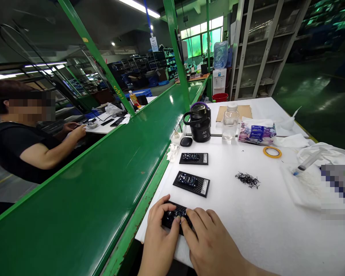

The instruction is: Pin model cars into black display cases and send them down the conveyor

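Near the front edge of the white table, a dark model car sits on a black base plate, partly covered by my fingers. My left hand grips the car from the left, its thumb pressed against the body. From the right, my right hand closes on the same car, thumb and fingertips meeting it close to the left thumb. Beyond them lie two similar cars on plates, a nearer model car and a farther model car. Each of their plates has a silver label at its right end.
Small black slivers are heaped right of the plates. Farther back stand a black jug, a clear bottle and a yellow tape roll. A syringe rests on tissue. Left runs a green conveyor, with a co-worker beyond.
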A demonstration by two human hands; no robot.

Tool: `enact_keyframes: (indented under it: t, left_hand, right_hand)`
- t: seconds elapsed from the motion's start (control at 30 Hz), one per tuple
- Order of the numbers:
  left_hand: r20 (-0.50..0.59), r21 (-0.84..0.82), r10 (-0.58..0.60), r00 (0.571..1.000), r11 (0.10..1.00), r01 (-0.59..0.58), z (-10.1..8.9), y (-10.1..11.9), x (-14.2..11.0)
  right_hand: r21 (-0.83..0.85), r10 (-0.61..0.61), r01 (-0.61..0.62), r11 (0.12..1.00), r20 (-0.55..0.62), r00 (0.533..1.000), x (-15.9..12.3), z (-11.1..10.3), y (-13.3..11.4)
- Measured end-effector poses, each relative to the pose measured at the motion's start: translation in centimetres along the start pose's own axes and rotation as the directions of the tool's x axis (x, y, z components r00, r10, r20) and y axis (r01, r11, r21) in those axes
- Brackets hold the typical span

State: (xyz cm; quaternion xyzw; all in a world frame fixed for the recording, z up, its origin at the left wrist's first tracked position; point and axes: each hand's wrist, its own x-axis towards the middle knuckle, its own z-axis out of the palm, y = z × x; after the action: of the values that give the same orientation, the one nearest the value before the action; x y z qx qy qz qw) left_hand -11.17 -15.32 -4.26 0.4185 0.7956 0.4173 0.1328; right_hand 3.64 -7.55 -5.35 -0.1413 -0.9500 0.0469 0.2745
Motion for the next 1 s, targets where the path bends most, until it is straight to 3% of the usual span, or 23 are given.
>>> enact_keyframes:
  t: [0.2, 0.4, 0.6, 1.0]
  left_hand:
    - [-0.007, 0.001, 0.029, 1.000, 1.000, -0.029, 0.0, 0.3, 0.0]
    - [-0.006, 0.014, 0.020, 1.000, 1.000, -0.020, 0.2, 0.8, -0.1]
    - [-0.015, 0.022, 0.050, 0.999, 0.999, -0.050, 0.2, 0.8, -0.1]
    - [-0.056, 0.072, 0.093, 0.994, 0.993, -0.089, 0.6, 0.8, -0.4]
  right_hand:
    - [-0.022, -0.052, 0.055, 0.998, 0.140, 0.989, 0.4, -1.3, -0.6]
    - [0.074, -0.023, 0.009, 0.997, 0.196, 0.980, 0.4, -1.4, -0.2]
    - [0.235, 0.036, -0.086, 0.968, 0.210, 0.977, -0.1, -2.0, 0.9]
    - [0.208, 0.034, -0.082, 0.975, 0.225, 0.974, -0.3, -2.4, 1.1]
